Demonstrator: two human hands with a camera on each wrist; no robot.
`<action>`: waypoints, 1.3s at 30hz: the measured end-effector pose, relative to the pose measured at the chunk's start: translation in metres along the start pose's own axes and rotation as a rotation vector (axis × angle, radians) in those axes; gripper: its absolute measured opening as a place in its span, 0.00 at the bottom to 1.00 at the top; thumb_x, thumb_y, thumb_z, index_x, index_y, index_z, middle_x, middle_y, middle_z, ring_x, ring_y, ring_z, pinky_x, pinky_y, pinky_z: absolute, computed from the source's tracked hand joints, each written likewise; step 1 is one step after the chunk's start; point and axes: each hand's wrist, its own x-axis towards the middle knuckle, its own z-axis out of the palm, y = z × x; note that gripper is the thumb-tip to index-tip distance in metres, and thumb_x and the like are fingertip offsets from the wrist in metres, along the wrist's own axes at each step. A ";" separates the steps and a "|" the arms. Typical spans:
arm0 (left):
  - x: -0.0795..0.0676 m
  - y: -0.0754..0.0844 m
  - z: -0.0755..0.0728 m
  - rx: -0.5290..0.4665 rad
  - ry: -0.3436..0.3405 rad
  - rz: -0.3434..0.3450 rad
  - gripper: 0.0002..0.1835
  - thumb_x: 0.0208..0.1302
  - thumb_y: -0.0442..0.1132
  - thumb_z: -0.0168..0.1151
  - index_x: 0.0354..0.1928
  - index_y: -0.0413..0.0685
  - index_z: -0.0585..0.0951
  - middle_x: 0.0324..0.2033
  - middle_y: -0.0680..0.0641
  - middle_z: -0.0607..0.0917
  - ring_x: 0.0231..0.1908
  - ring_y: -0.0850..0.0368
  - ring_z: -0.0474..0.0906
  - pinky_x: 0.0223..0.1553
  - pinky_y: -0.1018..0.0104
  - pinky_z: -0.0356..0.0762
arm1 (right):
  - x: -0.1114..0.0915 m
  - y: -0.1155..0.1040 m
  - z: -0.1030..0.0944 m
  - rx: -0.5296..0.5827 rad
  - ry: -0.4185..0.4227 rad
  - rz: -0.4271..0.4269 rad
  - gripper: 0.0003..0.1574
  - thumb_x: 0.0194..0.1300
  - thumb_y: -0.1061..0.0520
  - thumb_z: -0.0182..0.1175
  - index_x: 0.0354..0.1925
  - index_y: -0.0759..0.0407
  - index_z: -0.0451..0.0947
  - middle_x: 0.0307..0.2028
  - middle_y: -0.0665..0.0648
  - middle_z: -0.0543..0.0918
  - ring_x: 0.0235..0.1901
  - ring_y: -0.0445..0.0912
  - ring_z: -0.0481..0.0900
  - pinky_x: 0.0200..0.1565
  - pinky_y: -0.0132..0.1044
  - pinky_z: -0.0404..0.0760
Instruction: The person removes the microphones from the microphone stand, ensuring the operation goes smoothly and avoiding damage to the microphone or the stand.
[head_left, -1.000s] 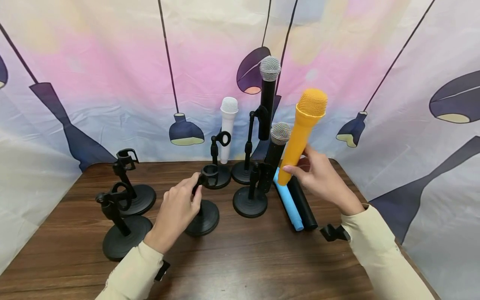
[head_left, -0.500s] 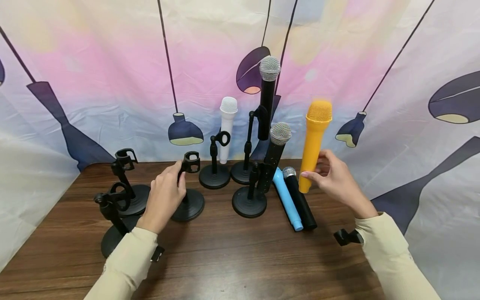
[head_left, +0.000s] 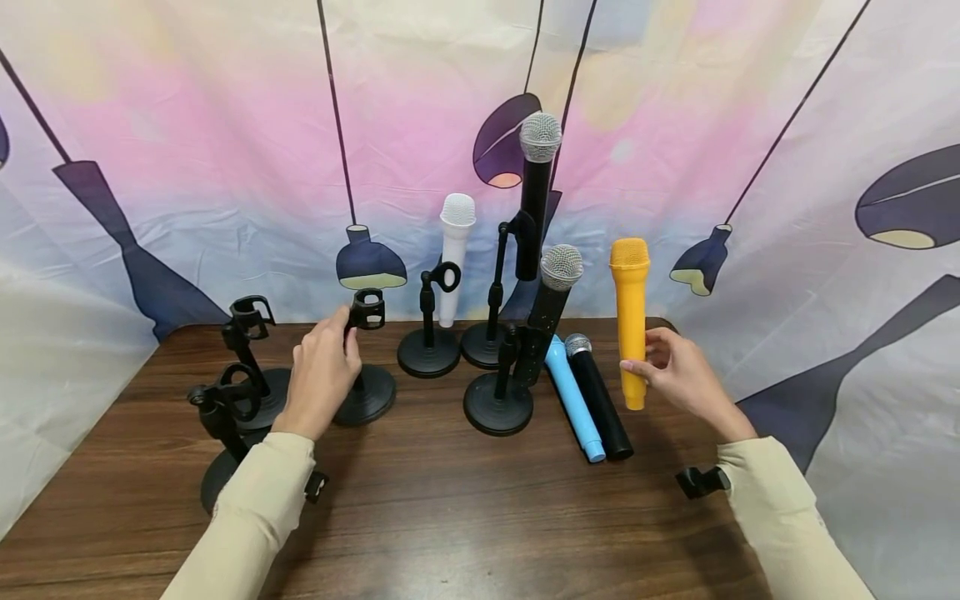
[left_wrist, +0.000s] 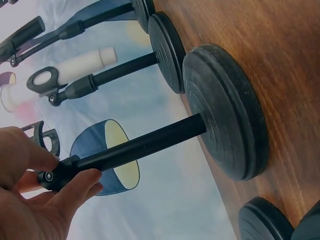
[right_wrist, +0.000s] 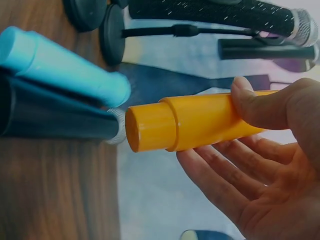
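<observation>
My left hand (head_left: 318, 375) pinches the upper part of a black microphone stand (left_wrist: 145, 147) just below its clip (head_left: 367, 309). The round base (head_left: 365, 395) of that stand is at the table's back left, and the clip holds nothing. At the right, my right hand (head_left: 686, 375) holds a yellow microphone (head_left: 632, 325) upright, head up, thumb on one side and fingers on the other. In the right wrist view its bare lower end (right_wrist: 150, 127) points toward the table. A light blue microphone (head_left: 576, 404) and a black microphone (head_left: 600, 400) lie side by side just left of it.
Two stands with black microphones (head_left: 551, 292) (head_left: 534, 208) rise at the centre back. Beside them, a white microphone (head_left: 454, 258) stands upright behind a stand (head_left: 429, 354). Two more stands with bare clips (head_left: 251, 317) (head_left: 225, 408) are left of my left hand. A printed curtain (head_left: 262, 167) hangs behind the table (head_left: 465, 517).
My left hand has shifted the stand left and back along the table. My right hand has moved the yellow microphone right and lower, from tilted to upright.
</observation>
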 end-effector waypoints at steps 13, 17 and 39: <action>0.008 -0.008 0.002 0.002 -0.005 -0.062 0.22 0.75 0.29 0.53 0.68 0.28 0.71 0.57 0.24 0.77 0.51 0.26 0.78 0.45 0.32 0.76 | -0.005 0.040 0.017 -0.007 -0.110 0.080 0.32 0.70 0.54 0.67 0.59 0.79 0.71 0.45 0.71 0.83 0.37 0.56 0.85 0.35 0.43 0.83; 0.010 -0.010 0.002 0.005 0.001 -0.077 0.23 0.75 0.29 0.53 0.68 0.28 0.71 0.58 0.24 0.77 0.52 0.26 0.77 0.46 0.32 0.76 | -0.006 0.047 0.022 0.048 -0.181 0.145 0.34 0.73 0.54 0.64 0.61 0.81 0.68 0.48 0.74 0.80 0.36 0.53 0.85 0.36 0.47 0.86; 0.018 -0.015 0.010 0.030 0.044 -0.109 0.22 0.78 0.32 0.49 0.69 0.30 0.71 0.57 0.25 0.77 0.45 0.25 0.80 0.38 0.35 0.79 | -0.008 0.074 0.039 0.098 -0.321 0.343 0.35 0.75 0.53 0.61 0.60 0.86 0.67 0.40 0.68 0.81 0.33 0.51 0.83 0.35 0.47 0.86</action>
